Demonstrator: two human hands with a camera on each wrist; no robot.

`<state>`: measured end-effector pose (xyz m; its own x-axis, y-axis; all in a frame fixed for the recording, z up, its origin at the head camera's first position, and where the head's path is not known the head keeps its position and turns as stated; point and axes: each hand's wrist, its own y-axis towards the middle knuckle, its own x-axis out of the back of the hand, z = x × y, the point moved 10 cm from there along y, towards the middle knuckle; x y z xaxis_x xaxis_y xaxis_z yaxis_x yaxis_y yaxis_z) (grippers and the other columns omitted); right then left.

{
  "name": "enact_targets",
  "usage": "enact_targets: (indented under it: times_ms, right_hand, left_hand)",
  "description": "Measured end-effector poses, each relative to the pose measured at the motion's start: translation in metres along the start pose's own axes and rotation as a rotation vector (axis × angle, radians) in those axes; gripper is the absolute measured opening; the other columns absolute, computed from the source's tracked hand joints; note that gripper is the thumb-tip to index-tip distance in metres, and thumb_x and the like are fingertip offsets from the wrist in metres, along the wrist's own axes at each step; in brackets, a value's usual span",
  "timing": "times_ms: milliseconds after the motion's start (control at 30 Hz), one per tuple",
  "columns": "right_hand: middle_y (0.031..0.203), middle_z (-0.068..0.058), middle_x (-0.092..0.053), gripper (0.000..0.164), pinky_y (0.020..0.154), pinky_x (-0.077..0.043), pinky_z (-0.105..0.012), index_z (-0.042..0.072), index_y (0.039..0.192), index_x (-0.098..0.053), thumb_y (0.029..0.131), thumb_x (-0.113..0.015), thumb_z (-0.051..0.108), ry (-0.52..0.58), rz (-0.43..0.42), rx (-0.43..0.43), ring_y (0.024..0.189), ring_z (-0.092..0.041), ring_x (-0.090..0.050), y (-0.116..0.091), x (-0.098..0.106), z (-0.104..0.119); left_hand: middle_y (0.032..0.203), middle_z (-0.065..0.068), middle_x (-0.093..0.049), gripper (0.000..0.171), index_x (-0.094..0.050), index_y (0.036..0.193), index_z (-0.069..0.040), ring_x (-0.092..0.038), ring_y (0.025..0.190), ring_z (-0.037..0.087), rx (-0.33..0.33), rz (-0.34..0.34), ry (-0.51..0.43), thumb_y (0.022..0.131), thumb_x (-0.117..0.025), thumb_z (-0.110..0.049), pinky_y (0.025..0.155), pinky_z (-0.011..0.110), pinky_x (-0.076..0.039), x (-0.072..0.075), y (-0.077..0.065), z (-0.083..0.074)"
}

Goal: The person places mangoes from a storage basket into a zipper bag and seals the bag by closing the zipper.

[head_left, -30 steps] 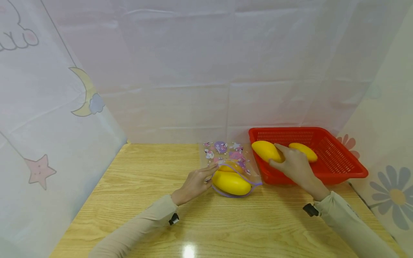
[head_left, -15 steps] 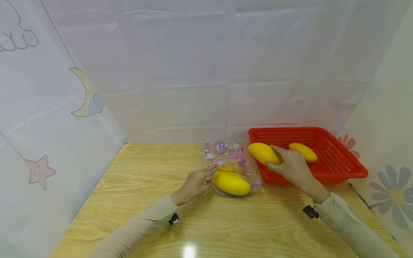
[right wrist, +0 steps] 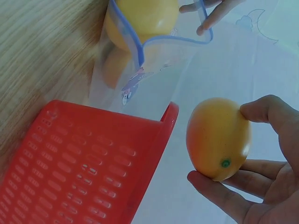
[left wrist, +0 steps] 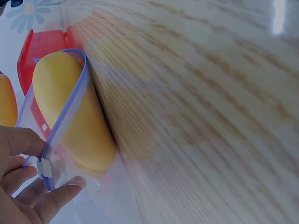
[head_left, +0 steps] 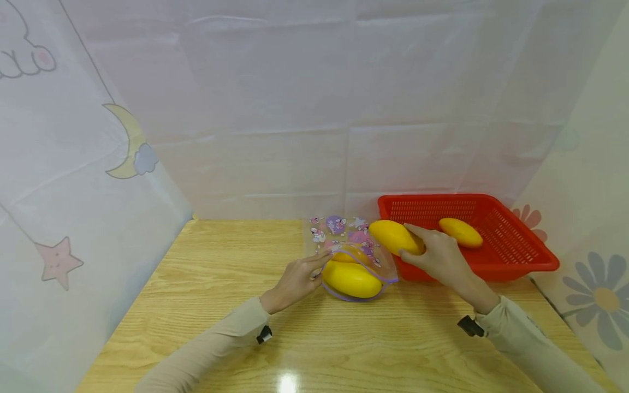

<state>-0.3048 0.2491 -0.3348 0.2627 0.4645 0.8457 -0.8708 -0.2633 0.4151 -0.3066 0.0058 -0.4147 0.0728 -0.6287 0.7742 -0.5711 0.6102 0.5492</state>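
My right hand (head_left: 439, 259) grips a yellow mango (head_left: 395, 237) between thumb and fingers, above the left rim of the red basket (head_left: 521, 267). Its green stem spot and reddish side show in the right wrist view, where the mango (right wrist: 217, 140) is clear of the basket. At the mouth of a clear zip bag (head_left: 318, 232) with purple edging, my left hand (head_left: 297, 281) holds the left edge near the white slider (left wrist: 45, 168). Inside the bag, one mango (head_left: 351, 279) lies at the mouth, with another mango (head_left: 350, 254) behind it, partly hidden by the printed film.
One more mango (head_left: 461, 232) lies in the basket at the right. The wooden table (head_left: 231, 251) extends left and in front of the bag. A pale printed sheet (head_left: 275, 164) hangs behind, and similar sheets flank both sides.
My right hand has moved left with the mango, from within the basket to over its left rim, towards the bag. The left hand and bag have stayed put.
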Motion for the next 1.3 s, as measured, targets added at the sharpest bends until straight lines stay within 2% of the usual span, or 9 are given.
enact_targets:
  times_ms: [200, 300, 700, 1067, 1300]
  right_hand:
    - [0.082, -0.007, -0.064, 0.060, 0.051, -0.038, -0.028, -0.006, 0.130, -0.060, 0.081, -0.079, 0.021, 0.017, 0.002, 0.013, 0.062, -0.018, -0.049, -0.002, -0.001, 0.005]
    - [0.090, -0.010, -0.068, 0.059, 0.053, -0.039, -0.028, -0.006, 0.129, -0.061, 0.080, -0.080, 0.021, 0.016, -0.008, 0.029, 0.064, -0.018, -0.050, -0.002, -0.001, 0.009]
    - [0.100, -0.015, -0.070, 0.059, 0.060, -0.043, -0.032, -0.006, 0.129, -0.061, 0.079, -0.081, 0.019, 0.023, -0.012, 0.057, 0.069, -0.020, -0.050, -0.007, -0.001, 0.023]
    - [0.084, -0.003, -0.064, 0.058, 0.057, -0.039, -0.029, -0.004, 0.129, -0.062, 0.079, -0.080, 0.020, 0.039, -0.011, 0.106, 0.065, -0.016, -0.047, -0.009, 0.000, 0.036]
    - [0.088, -0.003, -0.066, 0.059, 0.059, -0.042, -0.029, -0.002, 0.129, -0.062, 0.078, -0.081, 0.021, 0.043, -0.001, 0.106, 0.068, -0.016, -0.049, -0.010, -0.002, 0.040]
  left_hand:
    - [0.136, 0.017, -0.057, 0.053, -0.061, 0.131, 0.004, -0.017, 0.043, -0.005, -0.015, -0.016, -0.010, 0.080, -0.071, 0.012, 0.039, 0.009, -0.023, 0.001, 0.000, -0.001]
    - [0.137, 0.017, -0.057, 0.053, -0.060, 0.131, 0.004, -0.017, 0.043, -0.006, -0.017, -0.011, -0.009, 0.080, -0.071, 0.011, 0.039, 0.009, -0.022, 0.001, 0.000, -0.001]
    - [0.137, 0.018, -0.056, 0.052, -0.060, 0.131, 0.004, -0.018, 0.043, -0.005, -0.016, -0.009, -0.014, 0.081, -0.070, 0.011, 0.039, 0.009, -0.024, 0.001, 0.000, -0.001]
    - [0.136, 0.020, -0.057, 0.052, -0.060, 0.131, 0.005, -0.019, 0.043, -0.006, -0.024, -0.006, -0.019, 0.080, -0.070, 0.012, 0.039, 0.009, -0.025, 0.002, 0.001, -0.003]
    - [0.137, 0.018, -0.056, 0.052, -0.060, 0.131, 0.004, -0.019, 0.043, -0.006, -0.013, 0.006, -0.012, 0.081, -0.070, 0.012, 0.039, 0.009, -0.025, 0.001, 0.001, -0.002]
